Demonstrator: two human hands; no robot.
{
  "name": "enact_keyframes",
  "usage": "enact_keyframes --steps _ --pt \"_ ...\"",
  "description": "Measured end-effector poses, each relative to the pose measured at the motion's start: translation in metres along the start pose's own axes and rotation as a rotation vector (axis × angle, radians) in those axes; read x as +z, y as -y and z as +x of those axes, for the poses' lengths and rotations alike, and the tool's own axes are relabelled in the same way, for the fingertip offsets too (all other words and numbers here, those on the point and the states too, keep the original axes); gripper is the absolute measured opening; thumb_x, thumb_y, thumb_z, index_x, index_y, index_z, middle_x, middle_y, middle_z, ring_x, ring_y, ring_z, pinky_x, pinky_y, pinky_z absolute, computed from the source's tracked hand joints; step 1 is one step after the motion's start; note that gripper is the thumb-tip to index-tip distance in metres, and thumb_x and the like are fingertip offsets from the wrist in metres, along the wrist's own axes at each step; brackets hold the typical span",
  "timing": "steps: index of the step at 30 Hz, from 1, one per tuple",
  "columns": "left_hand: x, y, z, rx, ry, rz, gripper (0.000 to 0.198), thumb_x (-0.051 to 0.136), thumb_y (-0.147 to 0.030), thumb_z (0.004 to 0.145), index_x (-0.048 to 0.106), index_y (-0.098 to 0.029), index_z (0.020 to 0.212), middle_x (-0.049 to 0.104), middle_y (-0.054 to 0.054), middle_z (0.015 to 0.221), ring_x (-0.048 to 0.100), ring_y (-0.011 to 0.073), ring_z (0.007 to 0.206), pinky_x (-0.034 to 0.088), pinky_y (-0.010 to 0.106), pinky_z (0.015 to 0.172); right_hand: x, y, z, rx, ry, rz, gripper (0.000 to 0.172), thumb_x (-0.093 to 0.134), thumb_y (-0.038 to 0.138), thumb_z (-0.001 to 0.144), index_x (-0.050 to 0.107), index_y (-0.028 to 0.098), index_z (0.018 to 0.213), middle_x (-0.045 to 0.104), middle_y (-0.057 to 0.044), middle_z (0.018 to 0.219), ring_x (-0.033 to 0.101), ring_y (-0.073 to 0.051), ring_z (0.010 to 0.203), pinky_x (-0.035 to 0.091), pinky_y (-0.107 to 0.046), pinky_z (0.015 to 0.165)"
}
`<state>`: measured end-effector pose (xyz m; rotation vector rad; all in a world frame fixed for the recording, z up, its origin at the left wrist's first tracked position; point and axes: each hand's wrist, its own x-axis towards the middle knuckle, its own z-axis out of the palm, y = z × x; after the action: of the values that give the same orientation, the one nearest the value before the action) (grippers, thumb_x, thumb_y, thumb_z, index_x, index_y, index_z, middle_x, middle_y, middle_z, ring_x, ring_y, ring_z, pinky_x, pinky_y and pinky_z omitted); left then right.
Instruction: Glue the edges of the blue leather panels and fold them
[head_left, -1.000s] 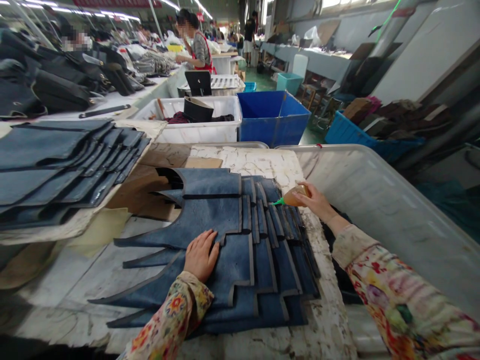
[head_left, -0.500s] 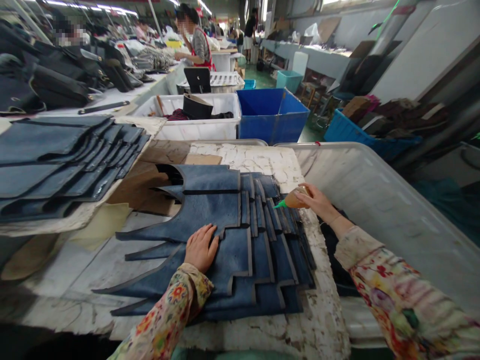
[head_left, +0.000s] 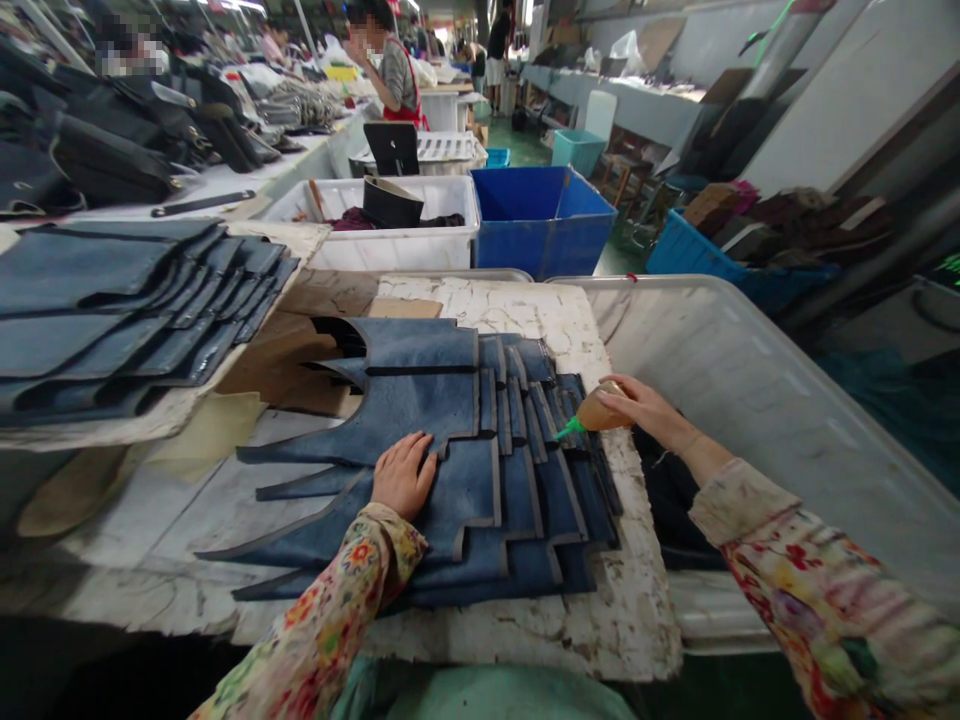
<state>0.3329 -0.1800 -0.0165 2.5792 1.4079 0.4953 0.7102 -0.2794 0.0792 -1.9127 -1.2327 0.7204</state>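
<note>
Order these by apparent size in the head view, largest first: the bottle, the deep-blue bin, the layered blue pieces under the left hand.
1. Layered blue pieces
2. Deep-blue bin, standing farther from the camera
3. Bottle, partly covered by the right hand

Panels (head_left: 420, 405) overlap on board (head_left: 637, 610). Left hand (head_left: 405, 475) on them; bottle (head_left: 596, 412) in right hand (head_left: 646, 408), at their right end. Second panel stack (head_left: 90, 270) on left, tub (head_left: 780, 430) right. Behind: crate (head_left: 405, 247) left, bin (head_left: 536, 238) right.
</note>
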Motion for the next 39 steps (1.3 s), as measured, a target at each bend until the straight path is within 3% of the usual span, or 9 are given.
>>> enact_keyframes --steps 3,9,15,22,29,36,39 --pt "0.0 0.0 0.0 -0.004 0.008 0.003 0.039 0.034 -0.038 0.089 0.051 -0.021 0.119 0.053 0.005 0.125 0.046 0.0206 0.116 0.034 0.038 0.097 0.003 -0.004 0.0 -0.027 -0.04 -0.005 0.05 0.057 0.056 0.071 0.056 0.019 0.104 0.061 -0.006 0.097 0.057 -0.025 0.09 0.049 -0.034 0.077" --pt "-0.001 -0.002 0.0 -0.009 0.0 -0.004 0.039 0.035 -0.038 0.088 0.053 -0.02 0.118 0.053 0.006 0.125 0.046 0.0212 0.115 0.034 0.038 0.097 -0.002 -0.009 -0.008 -0.033 0.048 -0.007 0.049 0.057 0.056 0.071 0.056 0.02 0.105 0.062 -0.005 0.097 0.056 -0.025 0.088 0.049 -0.033 0.072" --pt "0.0 -0.002 0.0 -0.017 -0.016 -0.005 0.038 0.036 -0.038 0.088 0.054 -0.021 0.117 0.054 0.005 0.124 0.047 0.0213 0.115 0.034 0.038 0.097 -0.002 -0.01 -0.014 -0.049 -0.005 0.007 0.047 0.057 0.055 0.071 0.057 0.019 0.101 0.062 -0.006 0.098 0.056 -0.025 0.091 0.048 -0.033 0.077" --pt "0.001 -0.001 0.0 -0.014 -0.013 -0.006 0.038 0.036 -0.038 0.088 0.053 -0.022 0.118 0.054 0.005 0.124 0.047 0.0206 0.115 0.034 0.037 0.097 -0.004 -0.016 -0.03 0.005 0.094 0.0 0.045 0.056 0.052 0.073 0.055 0.023 0.106 0.06 -0.005 0.101 0.056 -0.025 0.09 0.05 -0.03 0.064" --pt "0.001 -0.001 0.0 -0.009 -0.016 -0.007 0.038 0.037 -0.038 0.088 0.053 -0.022 0.118 0.054 0.004 0.124 0.047 0.0207 0.115 0.033 0.036 0.097 -0.002 -0.018 -0.037 -0.03 0.011 0.005 0.047 0.056 0.052 0.073 0.054 0.021 0.107 0.06 -0.005 0.103 0.056 -0.026 0.094 0.049 -0.035 0.079" --pt "0.0 -0.003 0.0 -0.02 -0.006 0.006 0.037 0.037 -0.038 0.088 0.053 -0.022 0.118 0.054 0.004 0.124 0.047 0.02 0.114 0.034 0.036 0.096 -0.005 -0.024 -0.072 0.009 0.181 0.039 0.047 0.056 0.051 0.074 0.052 0.021 0.11 0.059 -0.006 0.105 0.054 -0.027 0.099 0.045 -0.037 0.087" --pt "0.001 -0.003 0.0 -0.021 -0.007 0.004 0.037 0.037 -0.038 0.088 0.053 -0.023 0.118 0.054 0.003 0.124 0.047 0.0199 0.114 0.034 0.036 0.096 -0.006 -0.024 -0.085 0.026 0.176 0.064 0.046 0.057 0.051 0.074 0.051 0.022 0.11 0.058 -0.005 0.105 0.054 -0.027 0.099 0.045 -0.037 0.087"
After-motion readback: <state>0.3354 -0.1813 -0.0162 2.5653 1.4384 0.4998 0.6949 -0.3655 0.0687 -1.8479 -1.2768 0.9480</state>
